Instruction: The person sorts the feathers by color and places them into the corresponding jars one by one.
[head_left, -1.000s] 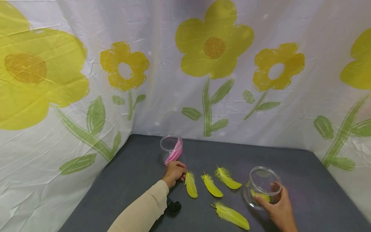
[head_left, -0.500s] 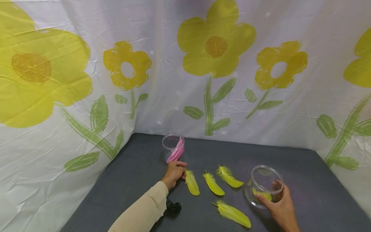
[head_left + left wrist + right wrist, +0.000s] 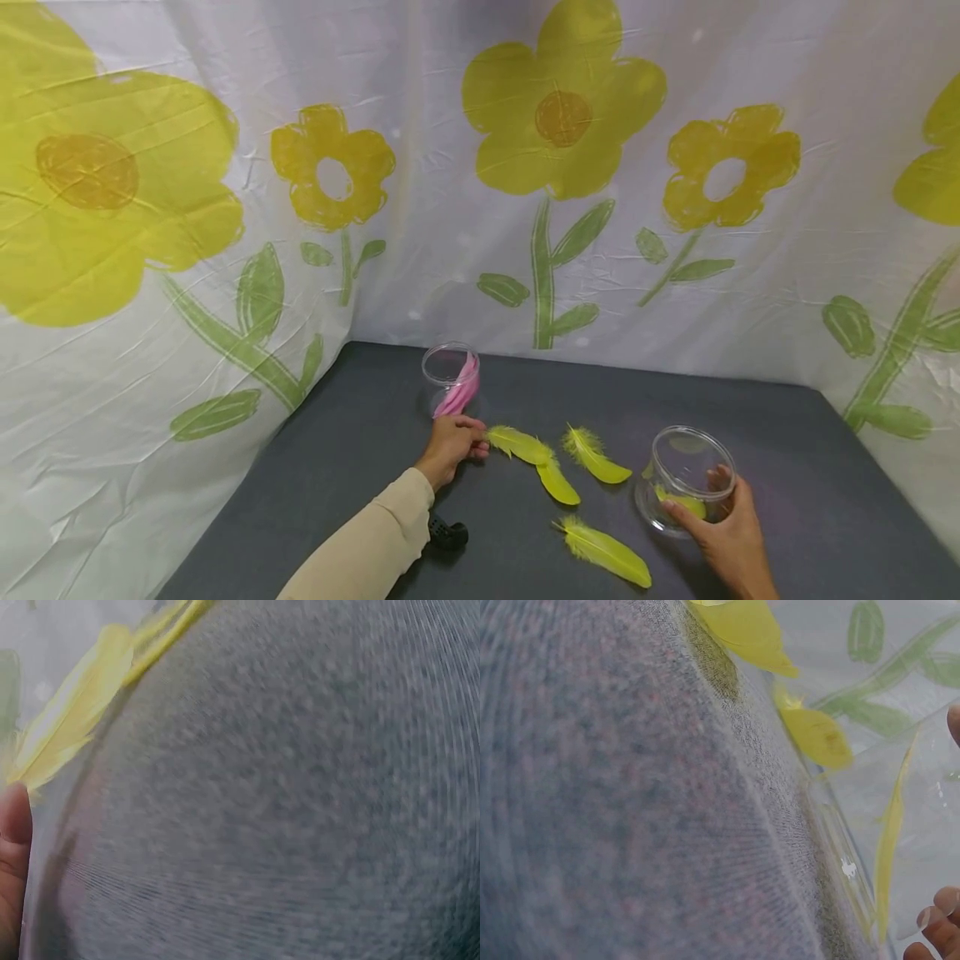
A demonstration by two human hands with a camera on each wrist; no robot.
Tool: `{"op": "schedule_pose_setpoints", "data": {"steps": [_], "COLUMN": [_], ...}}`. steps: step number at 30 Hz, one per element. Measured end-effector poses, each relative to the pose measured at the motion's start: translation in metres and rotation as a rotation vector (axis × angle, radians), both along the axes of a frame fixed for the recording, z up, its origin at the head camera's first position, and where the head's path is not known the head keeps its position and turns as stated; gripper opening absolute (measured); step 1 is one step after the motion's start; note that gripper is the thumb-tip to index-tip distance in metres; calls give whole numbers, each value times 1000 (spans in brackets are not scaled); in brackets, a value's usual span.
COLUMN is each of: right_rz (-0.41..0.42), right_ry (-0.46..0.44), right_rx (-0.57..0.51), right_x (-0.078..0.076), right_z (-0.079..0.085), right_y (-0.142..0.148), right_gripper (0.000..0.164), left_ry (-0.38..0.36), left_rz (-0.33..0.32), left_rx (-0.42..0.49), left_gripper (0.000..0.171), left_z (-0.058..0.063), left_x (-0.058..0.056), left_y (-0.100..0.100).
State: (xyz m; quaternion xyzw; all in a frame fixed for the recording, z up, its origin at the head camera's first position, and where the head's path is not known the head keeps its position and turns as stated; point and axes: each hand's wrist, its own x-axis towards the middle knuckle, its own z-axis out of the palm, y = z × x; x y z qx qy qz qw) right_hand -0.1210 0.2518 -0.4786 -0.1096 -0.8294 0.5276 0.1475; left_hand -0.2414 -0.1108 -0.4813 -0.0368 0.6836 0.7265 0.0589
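dark grey tabletop (image 3: 360, 450) | three loose yellow feathers (image 3: 606, 552) | far clear jar (image 3: 438, 384), left | near clear jar (image 3: 684, 479), right

head view looks down, forward; nearer wrist views share the table (image 3: 540, 393).

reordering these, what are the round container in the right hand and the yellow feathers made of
Round container: probably clear, glossy plastic, possibly glass; it's see-through with bright glints. Yellow feathers: natural or imitation feather, soft, fairly matte; fluffy barbs at one end.

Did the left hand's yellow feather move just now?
Yes, the held feather swung right and up; its free end now overlaps the next feather in the head view.
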Motion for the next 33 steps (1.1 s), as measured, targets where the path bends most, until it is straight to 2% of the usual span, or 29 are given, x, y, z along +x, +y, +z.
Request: {"op": "schedule_pose_setpoints", "data": {"steps": [5,11,17,21,23,26,33], "right_rz": [8,29,25,18,21,24,25], "right_ry": [7,38,31,18,13,0,-34], "right_rx": [-2,-2,-10,-17,-18,-11,17], "right_x": [-2,-4,-6,-5,-4,-3,-1], "right_z": [0,2,5,4,3,1,-4], "right_y": [0,2,5,7,7,7,2], "right_gripper": [103,98,100,102,103,104,105], "left_ry": [70,156,256,303,323,329,282], "left_rz": [-31,-61,-125,-174,-190,-208,-211], "left_rx": [21,57,70,79,78,47,-33], "left_gripper": [20,17,14,14,14,13,9], "left_z": [20,62,110,132,138,139,121], "left_x": [1,6,17,22,25,31,46], "left_y": [-1,11,47,79,95,117,158]}}
